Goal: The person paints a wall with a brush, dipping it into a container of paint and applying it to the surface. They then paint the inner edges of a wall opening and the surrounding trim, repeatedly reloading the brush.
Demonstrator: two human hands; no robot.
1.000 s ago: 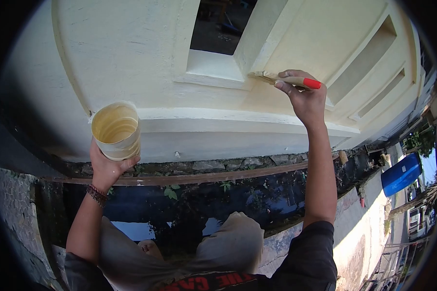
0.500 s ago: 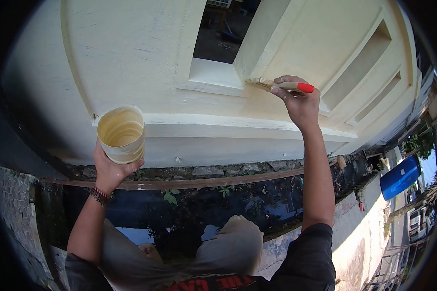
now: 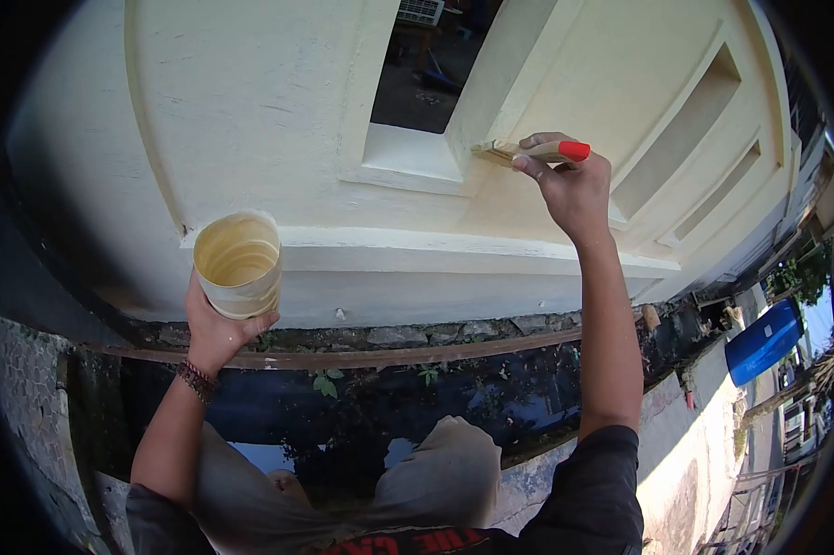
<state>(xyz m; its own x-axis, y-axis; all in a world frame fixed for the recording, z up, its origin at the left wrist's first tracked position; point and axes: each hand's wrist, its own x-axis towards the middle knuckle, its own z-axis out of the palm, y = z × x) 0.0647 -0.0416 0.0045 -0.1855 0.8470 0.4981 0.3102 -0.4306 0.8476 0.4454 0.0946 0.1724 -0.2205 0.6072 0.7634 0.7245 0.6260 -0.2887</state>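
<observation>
The only lettering is on my black shirt [image 3: 407, 540], at the bottom middle of the frame: red capitals, cut off by the lower edge. I make out "THE", then "CA"; the rest is unreadable.

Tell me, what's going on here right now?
The right hand holds a brush, bristles on the cream wall at the lower corner of the window recess. The left hand holds a cup coated with cream paint, level with the ledge. A dark ditch lies below.
</observation>
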